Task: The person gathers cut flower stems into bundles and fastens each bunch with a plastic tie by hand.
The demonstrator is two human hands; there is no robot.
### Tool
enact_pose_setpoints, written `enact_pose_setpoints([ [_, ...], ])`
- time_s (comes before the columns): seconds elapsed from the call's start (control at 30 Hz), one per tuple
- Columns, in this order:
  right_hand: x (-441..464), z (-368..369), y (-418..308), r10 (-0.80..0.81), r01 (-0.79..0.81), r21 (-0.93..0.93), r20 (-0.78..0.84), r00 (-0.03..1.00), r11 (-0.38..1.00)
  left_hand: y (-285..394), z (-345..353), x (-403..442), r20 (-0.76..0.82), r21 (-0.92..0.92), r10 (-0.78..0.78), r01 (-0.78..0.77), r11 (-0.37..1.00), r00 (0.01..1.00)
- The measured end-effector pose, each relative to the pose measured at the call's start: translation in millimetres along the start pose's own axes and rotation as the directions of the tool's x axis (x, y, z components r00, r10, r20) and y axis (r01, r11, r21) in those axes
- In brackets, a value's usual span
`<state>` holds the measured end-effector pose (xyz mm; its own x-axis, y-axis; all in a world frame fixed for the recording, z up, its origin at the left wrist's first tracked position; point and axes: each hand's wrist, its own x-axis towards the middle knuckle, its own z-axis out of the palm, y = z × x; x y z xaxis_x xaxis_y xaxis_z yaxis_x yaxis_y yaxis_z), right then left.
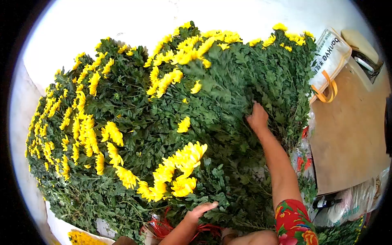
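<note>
A large heap of leafy stems with yellow flowers [183,188] fills the middle and left. My right hand [258,116] reaches into the foliage right of centre, its fingers curled around stems that are partly blurred. Low in the view, my left hand [202,210] lies beneath a bunch of yellow blooms and green leaves, its thumb along the leaves and its other fingers hidden. Red string [162,228] lies just left of my left wrist.
On the right stand a brown board [347,130] and a white bag with orange handles [330,53]. A dark bottle [326,202] and clear plastic wrapping [355,200] lie at the lower right. A white wall [134,18] rises behind the heap.
</note>
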<state>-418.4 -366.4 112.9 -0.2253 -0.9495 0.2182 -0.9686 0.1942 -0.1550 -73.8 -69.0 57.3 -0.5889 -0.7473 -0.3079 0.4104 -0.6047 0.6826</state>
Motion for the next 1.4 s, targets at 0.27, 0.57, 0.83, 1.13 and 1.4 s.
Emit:
enact_pose_setpoints([
  [0.27,-89.3,-16.0,-0.3,-0.208,0.182,-0.167,-0.156,0.966,0.969,-18.8,-21.2,-2.9,-0.200,-0.316,-0.252,0.181,0.931,0.947],
  [0.57,-132.6,-103.4,-78.7,-0.206,0.209,0.007,0.184,0.961,0.978,-3.2,-12.1,-19.0,-0.022,-0.244,0.229,-0.228,0.943,0.973],
  [0.83,-81.7,-56.1,-45.1,-0.294,0.028,0.535,0.419,0.859,0.844,1.7,-15.7,-31.7,-0.100,0.010,0.313,-0.313,0.950,0.945],
  [1.13,-108.4,-14.4,-49.7,-0.096,0.109,0.455,-0.052,0.994,0.884,14.2,-18.1,-43.5,-0.013,0.210,0.590,-0.574,0.791,0.808],
  [1.4,-141.3,-18.3,-139.5,-0.582,0.530,0.330,0.077,0.810,0.781,55.4,10.5,-52.3,-0.315,-0.279,0.170,-0.262,0.924,0.934],
])
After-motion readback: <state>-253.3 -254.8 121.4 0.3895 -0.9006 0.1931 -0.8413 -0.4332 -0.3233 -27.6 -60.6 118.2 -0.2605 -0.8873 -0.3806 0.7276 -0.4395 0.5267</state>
